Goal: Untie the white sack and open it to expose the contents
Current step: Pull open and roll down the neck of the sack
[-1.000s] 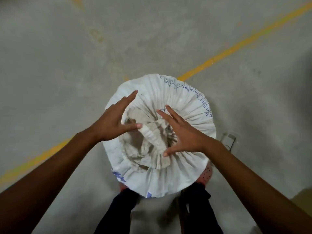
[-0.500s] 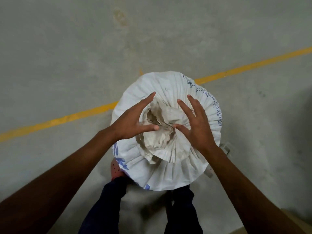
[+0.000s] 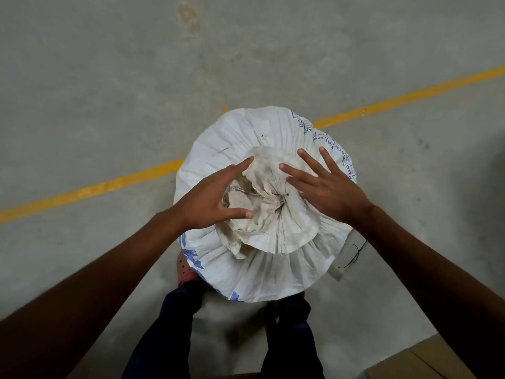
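Between the spread hands, the sack's (image 3: 262, 209) crumpled mouth is pressed apart: left hand (image 3: 210, 198) and right hand (image 3: 328, 192) are splayed wide, gripping nothing. Below them, the sack is stood on the floor (image 3: 109, 105).

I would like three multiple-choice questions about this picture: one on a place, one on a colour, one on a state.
1. Where does the white sack stand?
A. on a table
B. on the floor between the person's feet
C. on a shelf

2. What colour is the floor line?
A. yellow
B. red
C. white

3. How are the hands?
A. fists closed
B. fingers spread over the gathered sack mouth
C. off the sack

Answers: 1 B, legs show right below it; 2 A, the stripe is yellow; 3 B, left hand and right hand lie open.
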Motion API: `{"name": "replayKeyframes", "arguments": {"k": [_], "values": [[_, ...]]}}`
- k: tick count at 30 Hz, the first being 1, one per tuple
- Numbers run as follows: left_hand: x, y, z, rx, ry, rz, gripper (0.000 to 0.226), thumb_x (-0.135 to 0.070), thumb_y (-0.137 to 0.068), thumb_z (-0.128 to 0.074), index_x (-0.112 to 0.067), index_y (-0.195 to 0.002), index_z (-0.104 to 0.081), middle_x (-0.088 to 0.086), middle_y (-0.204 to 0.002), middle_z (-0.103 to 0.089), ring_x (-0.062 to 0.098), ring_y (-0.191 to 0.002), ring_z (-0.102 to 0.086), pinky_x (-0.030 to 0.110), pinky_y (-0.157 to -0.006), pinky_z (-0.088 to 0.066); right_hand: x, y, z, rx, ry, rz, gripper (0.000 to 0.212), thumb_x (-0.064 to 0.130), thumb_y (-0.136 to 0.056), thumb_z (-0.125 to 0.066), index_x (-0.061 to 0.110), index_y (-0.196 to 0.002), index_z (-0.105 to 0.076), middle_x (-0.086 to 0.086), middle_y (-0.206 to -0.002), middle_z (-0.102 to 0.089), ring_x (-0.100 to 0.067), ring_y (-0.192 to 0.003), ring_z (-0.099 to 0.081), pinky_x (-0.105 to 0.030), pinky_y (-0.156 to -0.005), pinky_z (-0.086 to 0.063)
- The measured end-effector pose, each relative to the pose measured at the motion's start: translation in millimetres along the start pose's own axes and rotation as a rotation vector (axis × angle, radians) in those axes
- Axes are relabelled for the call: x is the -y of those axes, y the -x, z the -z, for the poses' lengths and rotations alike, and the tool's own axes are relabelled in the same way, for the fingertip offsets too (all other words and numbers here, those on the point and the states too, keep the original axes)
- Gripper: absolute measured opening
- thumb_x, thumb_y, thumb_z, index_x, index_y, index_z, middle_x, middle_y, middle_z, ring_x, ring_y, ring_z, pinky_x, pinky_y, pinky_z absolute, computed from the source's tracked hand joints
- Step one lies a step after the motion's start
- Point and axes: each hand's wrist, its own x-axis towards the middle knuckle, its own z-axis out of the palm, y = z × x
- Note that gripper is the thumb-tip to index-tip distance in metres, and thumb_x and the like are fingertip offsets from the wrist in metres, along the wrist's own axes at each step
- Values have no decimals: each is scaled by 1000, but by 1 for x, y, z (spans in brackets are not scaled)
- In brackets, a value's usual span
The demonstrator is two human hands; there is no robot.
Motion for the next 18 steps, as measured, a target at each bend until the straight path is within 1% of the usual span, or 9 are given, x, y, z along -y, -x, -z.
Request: {"name": "replayKeyframes", "arguments": {"k": [1, 2, 5, 8, 11, 13, 15, 16, 18], "values": [[-1, -1, -2, 7, -14, -3, 116, -72, -75, -80, -43, -168, -17, -12, -173, -32, 6, -159, -30, 42, -130, -31, -1, 1, -1, 18, -6, -25, 41, 34, -105, -53, 16, -140, -61, 3, -174, -21, -38, -161, -14, -67, -125, -15], [-1, -2, -3, 12, -26, -6, 116, -73, -75, -80, -44, -168, -17, -12, -173, -32, 7, -159, -29, 44, -130, -31, -2, 2, -1, 31, -34, -49, 46, 47, -105, -51, 15, -133, -66, 3, -173, -25, -37, -161, -16, -67, -125, -15], [-3, -5, -7, 25, -61, -7, 116, -82, -74, -74, -46, -167, -16, -11, -173, -32, 11, -161, -27, 47, -130, -29, -2, 4, 0, 25, -136, -105, 66, 67, -103, -39, 12, -116, -72, 0, -169, -36, -34, -160, -19, -66, -125, -17], [-6, -10, -11, 70, -127, -18, 113, -92, -71, -64, -54, -165, -13, -13, -174, -30, 13, -164, -18, 48, -134, -13, -1, 3, -1, 67, -146, -61, 64, 71, -99, -47, 11, -114, -63, -7, -172, -28, -35, -162, -13, -64, -126, -16], [-9, -14, -14, 94, -182, -56, 111, -86, -73, -68, -53, -165, -15, -23, -170, -24, 13, -164, -14, 42, -134, -3, -2, 1, -2, 61, -246, -11, 58, 66, -97, -56, 12, -120, -55, -8, -171, -29, -34, -162, -12, -61, -128, -15], [-11, -16, -16, 89, -207, -82, 109, -84, -74, -70, -50, -165, -20, -25, -169, -26, 13, -164, -15, 42, -133, -4, -2, 2, -3, 43, -302, 7, 60, 62, -99, -55, 13, -133, -51, -7, -167, -38, -34, -161, -15, -61, -128, -17], [-13, -16, -18, 85, -228, -101, 107, -85, -73, -70, -50, -164, -25, -17, -172, -31, 14, -163, -19, 44, -132, -7, -2, 4, -4, 60, -313, 18, 66, 63, -102, -47, 18, -149, -45, -6, -159, -50, -34, -160, -21, -64, -127, -14], [-14, -16, -19, 88, -240, -105, 105, -86, -73, -69, -50, -163, -27, -13, -172, -32, 14, -162, -20, 44, -132, -8, -2, 5, -4, 73, -303, 21, 67, 66, -102, -43, 22, -152, -47, -5, -154, -56, -35, -159, -26, -66, -127, -10], [-15, -16, -21, 90, -266, -111, 104, -88, -71, -68, -52, -161, -30, -9, -173, -33, 15, -162, -22, 45, -132, -9, -3, 8, -5, 76, -284, 12, 68, 73, -101, -37, 28, -147, -58, -3, -140, -67, -36, -152, -39, -73, -124, -1]]}}
